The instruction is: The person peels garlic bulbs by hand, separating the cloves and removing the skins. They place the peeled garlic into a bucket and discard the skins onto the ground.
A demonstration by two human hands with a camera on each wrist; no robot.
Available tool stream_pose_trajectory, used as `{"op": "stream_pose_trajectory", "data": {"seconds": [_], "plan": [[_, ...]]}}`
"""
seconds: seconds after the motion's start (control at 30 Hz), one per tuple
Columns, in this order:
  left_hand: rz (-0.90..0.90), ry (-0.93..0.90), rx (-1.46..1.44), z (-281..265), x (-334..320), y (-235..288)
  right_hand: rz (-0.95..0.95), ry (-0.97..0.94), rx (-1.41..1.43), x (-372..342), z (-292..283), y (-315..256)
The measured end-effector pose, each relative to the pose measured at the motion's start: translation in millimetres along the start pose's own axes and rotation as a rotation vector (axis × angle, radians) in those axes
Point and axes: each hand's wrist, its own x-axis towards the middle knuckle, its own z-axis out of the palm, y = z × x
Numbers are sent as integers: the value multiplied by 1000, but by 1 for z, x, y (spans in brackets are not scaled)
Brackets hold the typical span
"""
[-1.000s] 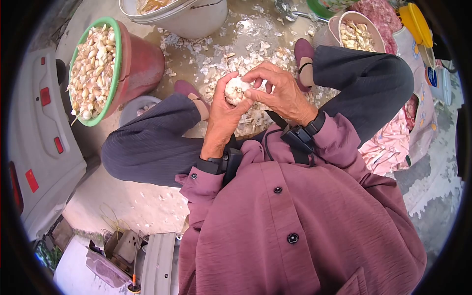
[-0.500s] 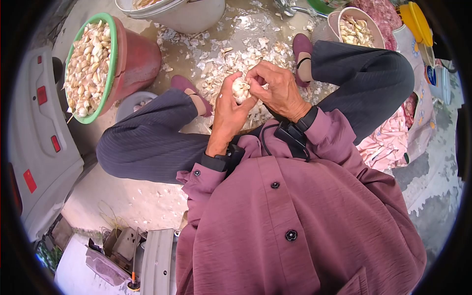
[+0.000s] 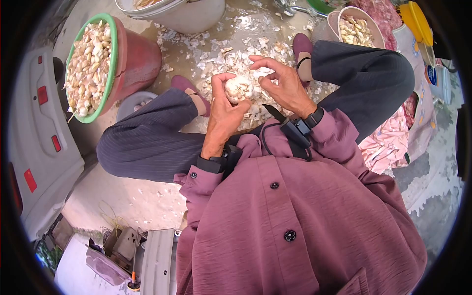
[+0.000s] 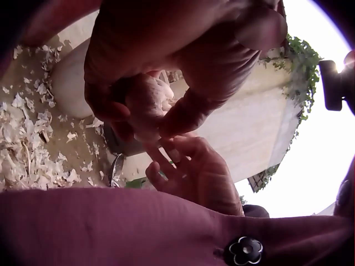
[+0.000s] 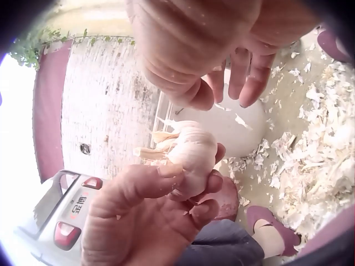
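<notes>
A whitish garlic bulb point(image 3: 239, 89) is gripped by the left hand point(image 3: 224, 109), its thumb and fingers curled around the sides. In the right wrist view the garlic bulb point(image 5: 191, 152) shows loosened skin and a stalk, with the left hand point(image 5: 150, 213) beneath it. Beside the bulb, apart from it, the right hand point(image 3: 286, 87) has its fingers parted and loosely bent, with no clove visible in them. Flakes of skin fall below the right hand point(image 5: 205, 50). The left wrist view shows the bulb point(image 4: 147, 105) between the left hand's fingers.
Peeled skins point(image 3: 216, 69) cover the ground between the feet. A red tub with a green rim point(image 3: 114, 49), full of cloves, stands at the left. A white bucket point(image 3: 196, 17) is ahead, and a pink container point(image 3: 378, 37) of cloves stands beyond the right knee.
The right hand has come away from the bulb towards the right, and its fingers have spread. The left hand still holds the bulb, now slightly further left and turned.
</notes>
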Motion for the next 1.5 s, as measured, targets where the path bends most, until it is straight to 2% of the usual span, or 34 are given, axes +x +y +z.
{"op": "stream_pose_trajectory", "data": {"seconds": [0.07,0.13,0.17,0.23,0.27,0.33,0.4,0.43,0.5,0.53,0.6,0.73,0.77,0.8,0.87,0.93,1.0,1.17,1.23,1.37,1.43,1.47,1.5], "plan": [[13,15,73,-2,2,-5,-70,-36,-15,-2,-1,-11],[29,31,148,-1,2,-3,-232,-88,-202,-3,6,-19],[17,25,160,2,1,1,-151,-120,-134,-3,6,-16],[10,25,175,5,2,5,-200,-107,-163,0,6,-13],[64,55,252,7,2,5,-241,-93,-194,1,6,-12],[117,82,328,8,1,6,-203,-78,-206,-2,8,-13],[5,39,320,8,1,12,-174,-62,-221,1,7,-12],[4,38,320,9,-1,9,-102,-59,-211,0,7,-6],[6,31,-53,9,-1,1,-42,-64,-200,-1,10,7],[16,28,-48,7,0,2,-52,-58,-200,1,9,7],[-19,49,55,5,1,1,79,-111,-124,1,8,6],[-51,6,19,0,0,2,241,63,-6,2,7,25],[-13,29,133,-3,2,-5,166,47,-5,3,4,27],[-19,29,131,-4,0,-7,172,45,-5,-1,4,27],[-3,17,4,-2,2,1,60,54,-49,4,1,6],[-57,10,-28,0,-1,6,65,34,8,4,4,-7],[-13,8,240,0,0,2,70,-155,-156,6,8,-18],[-2,2,98,3,-1,-2,188,-102,10,4,17,-11],[212,-4,152,5,1,1,131,28,114,4,22,-12],[159,2,45,14,-4,11,73,122,149,5,24,-8],[88,-73,-259,14,-5,12,171,80,439,9,25,-1],[86,-74,-258,14,-5,12,173,82,440,7,23,-1],[64,-79,-293,13,-5,10,253,61,521,6,21,-1]]}}
